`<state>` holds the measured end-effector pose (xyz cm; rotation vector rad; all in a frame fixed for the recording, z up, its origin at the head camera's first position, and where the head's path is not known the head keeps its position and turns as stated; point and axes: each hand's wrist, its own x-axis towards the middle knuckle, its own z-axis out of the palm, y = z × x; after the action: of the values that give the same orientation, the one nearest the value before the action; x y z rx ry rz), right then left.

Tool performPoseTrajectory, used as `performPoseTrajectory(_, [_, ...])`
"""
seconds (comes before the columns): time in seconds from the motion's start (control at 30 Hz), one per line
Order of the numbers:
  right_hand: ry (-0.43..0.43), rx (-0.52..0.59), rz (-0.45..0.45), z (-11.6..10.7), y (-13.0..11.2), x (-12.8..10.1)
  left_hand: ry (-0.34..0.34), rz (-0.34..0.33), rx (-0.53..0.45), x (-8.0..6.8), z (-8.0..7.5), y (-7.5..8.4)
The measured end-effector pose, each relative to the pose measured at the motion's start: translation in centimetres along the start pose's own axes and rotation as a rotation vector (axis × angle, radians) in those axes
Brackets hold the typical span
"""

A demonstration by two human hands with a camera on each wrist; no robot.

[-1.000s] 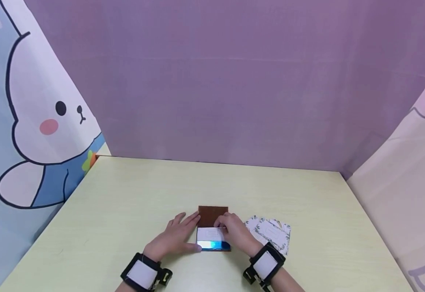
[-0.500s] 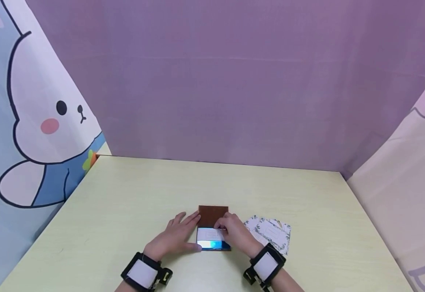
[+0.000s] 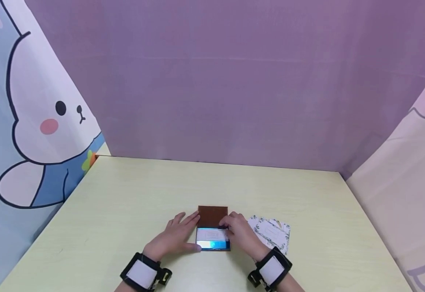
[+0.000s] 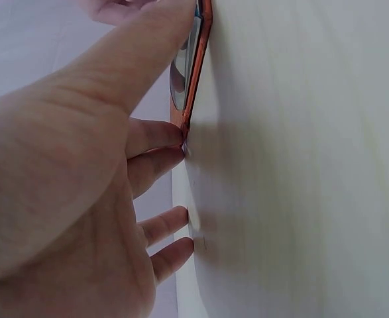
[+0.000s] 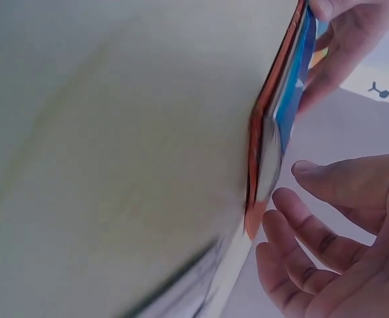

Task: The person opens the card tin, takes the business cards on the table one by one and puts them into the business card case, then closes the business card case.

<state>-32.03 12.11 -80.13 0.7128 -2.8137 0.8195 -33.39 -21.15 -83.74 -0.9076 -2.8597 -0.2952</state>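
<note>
A small brown folding card holder (image 3: 212, 215) lies opened out at the front of the table. Its near half carries a white printed card (image 3: 209, 234) and a shiny blue reflective strip (image 3: 213, 245). My left hand (image 3: 173, 240) rests along the left side, its fingers straight, fingertips at the brown flap and thumb on the near left corner. Beside the right edge is my right hand (image 3: 242, 234); in the right wrist view its thumb and loosely bent fingers (image 5: 307, 225) stand apart with nothing between them. From the side, the holder (image 5: 274, 132) shows layers inside an orange-brown cover.
Several white cards with leafy borders (image 3: 272, 233) lie fanned on the table just right of my right hand. A pale wooden table (image 3: 143, 182) reaches back to a purple curtain (image 3: 212, 89). Each wrist wears a black strapped camera (image 3: 141, 271).
My right hand has moved slightly right, off the card, leaving more of the holder's near half showing. My left hand and the holder have stayed in place.
</note>
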Motion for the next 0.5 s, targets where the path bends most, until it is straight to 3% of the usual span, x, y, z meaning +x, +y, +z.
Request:
performPoseTrajectory(0.07, [0.017, 0.003, 0.014, 0.1, 1.5, -0.5, -0.004, -0.001, 0.007, 0.0, 0.1, 0.0])
performPoseTrajectory(0.3, [0.163, -0.019, 0.045, 2.3, 10.9, -3.2, -0.011, -0.001, 0.015, 0.0, 0.2, 0.1])
performPoseTrajectory(0.4, [0.183, -0.061, 0.102, 1.1, 12.8, -4.7, -0.018, -0.006, 0.018, 0.0, -0.2, 0.5])
performPoseTrajectory(0.5, [0.208, -0.105, 0.144, -1.4, 12.9, -6.1, -0.019, -0.005, 0.013, 0.0, -0.3, 0.6])
